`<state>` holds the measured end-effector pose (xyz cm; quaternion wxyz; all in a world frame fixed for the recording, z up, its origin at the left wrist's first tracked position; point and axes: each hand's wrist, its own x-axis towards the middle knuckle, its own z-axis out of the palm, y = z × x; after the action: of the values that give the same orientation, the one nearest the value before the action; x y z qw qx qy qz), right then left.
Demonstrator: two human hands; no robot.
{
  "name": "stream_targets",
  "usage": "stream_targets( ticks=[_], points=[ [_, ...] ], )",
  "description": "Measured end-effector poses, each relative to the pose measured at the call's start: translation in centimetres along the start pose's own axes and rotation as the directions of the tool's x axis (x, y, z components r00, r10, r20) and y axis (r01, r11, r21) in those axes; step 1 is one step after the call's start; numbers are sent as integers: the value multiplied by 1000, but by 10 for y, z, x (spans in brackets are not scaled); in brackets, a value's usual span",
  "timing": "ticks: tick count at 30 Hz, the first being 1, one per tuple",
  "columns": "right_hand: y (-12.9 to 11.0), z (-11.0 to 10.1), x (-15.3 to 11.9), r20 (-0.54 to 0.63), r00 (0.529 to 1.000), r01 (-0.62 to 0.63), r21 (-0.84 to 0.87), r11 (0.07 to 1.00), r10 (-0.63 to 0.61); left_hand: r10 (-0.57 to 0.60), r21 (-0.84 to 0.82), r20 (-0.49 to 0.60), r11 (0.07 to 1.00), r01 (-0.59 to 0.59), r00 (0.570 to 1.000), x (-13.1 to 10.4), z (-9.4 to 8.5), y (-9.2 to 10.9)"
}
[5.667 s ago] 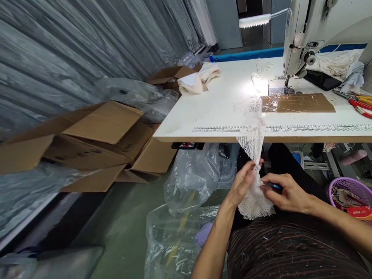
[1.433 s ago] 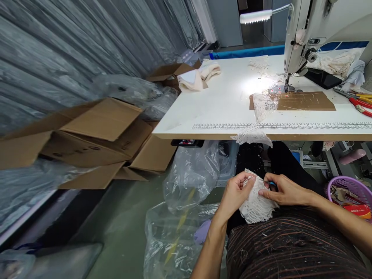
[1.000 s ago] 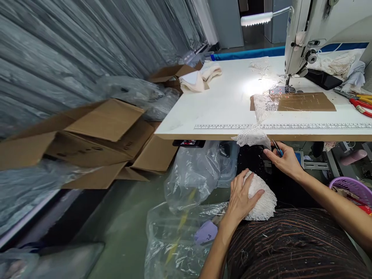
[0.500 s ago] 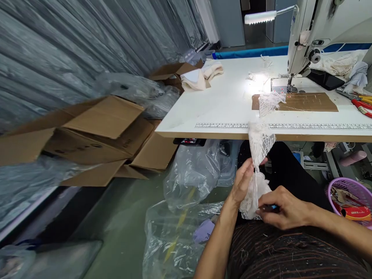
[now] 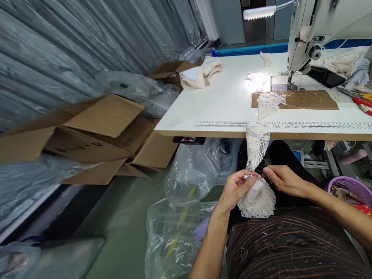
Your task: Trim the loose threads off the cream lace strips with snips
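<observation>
A strip of white lace (image 5: 258, 197) hangs from the front edge of the sewing table (image 5: 221, 110) down to the lap, narrowing where the hands meet it. My left hand (image 5: 237, 188) pinches the lace at this narrow part between thumb and fingers. Just to the right, my right hand (image 5: 280, 179) is closed on a small dark tool, mostly hidden by the fingers, its thin tip close to the lace. Higher up, another part of the lace (image 5: 269, 104) lies on a brown cardboard strip (image 5: 312, 100) below the needle of the sewing machine (image 5: 302, 42).
Open cardboard boxes (image 5: 104, 116) and clear plastic bags (image 5: 192, 174) are at the left. Red-handled pliers (image 5: 362, 105) and a black object (image 5: 325, 76) lie on the table's right side. A purple basket (image 5: 348, 185) stands at lower right. A lamp (image 5: 259, 12) shines above.
My right hand has moved up beside my left, bringing the dark tool to the narrow part of the lace. My left hand has shifted slightly down and left, and the lower lace has spread out.
</observation>
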<state>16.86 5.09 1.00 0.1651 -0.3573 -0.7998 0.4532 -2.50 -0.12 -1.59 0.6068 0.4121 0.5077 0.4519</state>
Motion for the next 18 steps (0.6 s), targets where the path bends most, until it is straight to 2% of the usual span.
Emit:
stream_targets(
  ticks=[3, 6, 10, 14, 18],
  points=[
    [-1, 3, 9, 29, 999, 21, -36, 999, -20, 50, 25, 34, 998, -51, 998, -1, -1, 1],
    [-1, 7, 15, 9, 1000, 17, -82, 997, -17, 77, 78, 29, 994, -79, 997, -1, -1, 1],
    [0, 11, 15, -38, 999, -18, -86, 996, 15, 72, 87, 5, 994, -72, 997, 0, -2, 0],
    [0, 11, 10, -4, 1000, -2, -43, 999, 2, 66, 82, 20, 994, -67, 998, 0, 0, 4],
    [-3, 11, 10, 7, 1000, -9, -103, 995, 10, 36, 107, 20, 994, -37, 999, -1, 3, 10]
  ],
)
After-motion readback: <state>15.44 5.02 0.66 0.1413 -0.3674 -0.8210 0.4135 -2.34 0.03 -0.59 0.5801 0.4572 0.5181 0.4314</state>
